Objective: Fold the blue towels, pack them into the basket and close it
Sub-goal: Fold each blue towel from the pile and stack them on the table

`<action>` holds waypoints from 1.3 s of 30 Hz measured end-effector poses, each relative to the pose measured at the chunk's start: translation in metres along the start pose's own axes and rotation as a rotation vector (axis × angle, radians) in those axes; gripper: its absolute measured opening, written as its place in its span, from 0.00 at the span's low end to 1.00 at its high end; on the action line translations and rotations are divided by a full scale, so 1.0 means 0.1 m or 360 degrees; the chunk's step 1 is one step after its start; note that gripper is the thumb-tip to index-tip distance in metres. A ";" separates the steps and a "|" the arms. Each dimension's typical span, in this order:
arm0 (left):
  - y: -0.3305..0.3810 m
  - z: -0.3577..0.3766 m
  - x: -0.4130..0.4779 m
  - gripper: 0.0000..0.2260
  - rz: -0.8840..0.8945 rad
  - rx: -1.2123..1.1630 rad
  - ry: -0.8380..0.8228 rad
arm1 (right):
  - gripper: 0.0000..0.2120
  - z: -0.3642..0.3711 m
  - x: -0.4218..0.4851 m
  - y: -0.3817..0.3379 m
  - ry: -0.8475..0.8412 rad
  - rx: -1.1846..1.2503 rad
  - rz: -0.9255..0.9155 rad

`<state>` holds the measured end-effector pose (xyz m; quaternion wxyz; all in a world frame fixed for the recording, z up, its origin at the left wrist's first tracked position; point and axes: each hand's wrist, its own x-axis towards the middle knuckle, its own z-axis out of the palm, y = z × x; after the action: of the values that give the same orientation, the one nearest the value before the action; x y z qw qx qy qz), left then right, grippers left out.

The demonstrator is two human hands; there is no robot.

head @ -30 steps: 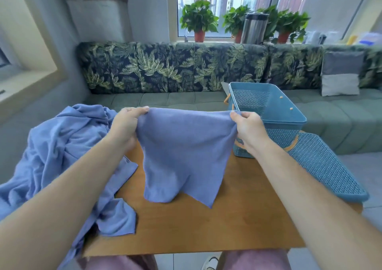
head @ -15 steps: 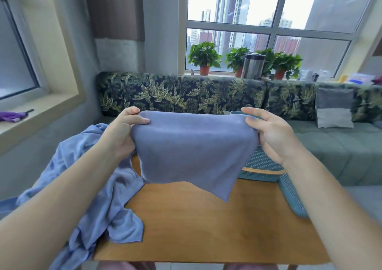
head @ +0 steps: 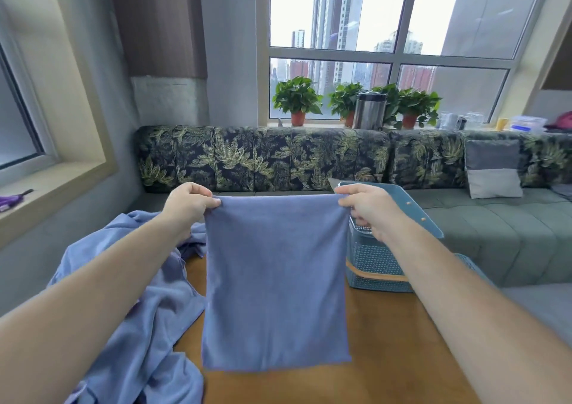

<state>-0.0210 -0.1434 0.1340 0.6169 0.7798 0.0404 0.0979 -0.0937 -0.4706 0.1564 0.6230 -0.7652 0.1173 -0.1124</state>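
Observation:
A blue towel (head: 275,283) hangs flat and straight in front of me, above the wooden table (head: 387,357). My left hand (head: 188,207) pinches its top left corner and my right hand (head: 368,210) pinches its top right corner. A heap of unfolded blue towels (head: 139,317) lies on the table's left side, spilling over the edge. The teal perforated basket (head: 374,264) stands on the table at the right, behind my right hand, its top open. A bit of its teal lid (head: 473,266) shows beyond my right forearm.
A sofa (head: 495,233) with a leaf-print back runs behind the table, with a grey cushion (head: 492,168) on it. Potted plants (head: 297,97) and a steel canister (head: 370,109) stand on the window sill. A purple item (head: 9,201) lies on the left sill.
The towel was bunched with a corner dangling; now it hangs straight as a rectangle, stretched between both hands. The view has tilted up toward the window.

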 end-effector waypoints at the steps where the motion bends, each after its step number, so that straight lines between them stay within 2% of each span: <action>1: 0.07 0.01 0.11 0.12 0.0024 -0.0009 0.0020 | 0.15 0.04 0.08 -0.06 0.0012 0.0057 0.0015; 6: 0.43 0.00 0.38 0.12 0.0185 -0.0275 0.0096 | 0.16 0.15 0.33 -0.28 0.0077 0.0289 -0.0106; 9: 0.28 0.00 0.33 0.11 0.0158 -0.0365 0.0090 | 0.09 0.19 0.25 -0.13 0.0138 0.0265 -0.0132; 13: -0.50 0.15 -0.06 0.08 -0.0051 -0.0330 0.0091 | 0.09 0.31 0.01 0.64 0.0271 0.0100 -0.0007; 15: -1.06 0.28 -0.37 0.06 -0.0164 -0.0147 0.0042 | 0.09 0.39 -0.17 1.23 0.0364 -0.0066 0.0086; 18: -1.80 0.45 -0.84 0.07 -0.0290 0.0162 -0.0033 | 0.18 0.45 -0.52 2.01 0.0282 -0.0339 0.0351; 20: -2.07 0.50 -1.07 0.07 -0.0254 0.0312 -0.0004 | 0.17 0.45 -0.68 2.32 0.0251 -0.0412 0.0456; 24: -2.20 0.46 -1.26 0.05 -0.0184 0.0330 0.0036 | 0.07 0.45 -0.81 2.49 0.0305 -0.0466 0.0311; 29: -2.21 0.36 -1.26 0.06 -0.0141 0.0349 0.0020 | 0.04 0.45 -0.86 2.68 0.0346 -0.0591 0.0008; 39: -2.22 0.32 -1.34 0.08 -0.0024 0.0567 -0.0158 | 0.10 0.48 -0.91 2.74 0.0443 -0.0812 -0.0168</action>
<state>-0.1326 -0.1459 -0.1020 0.4709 0.8804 0.0325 0.0461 -0.1756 -0.4505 -0.1243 0.3817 -0.8793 0.1860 -0.2154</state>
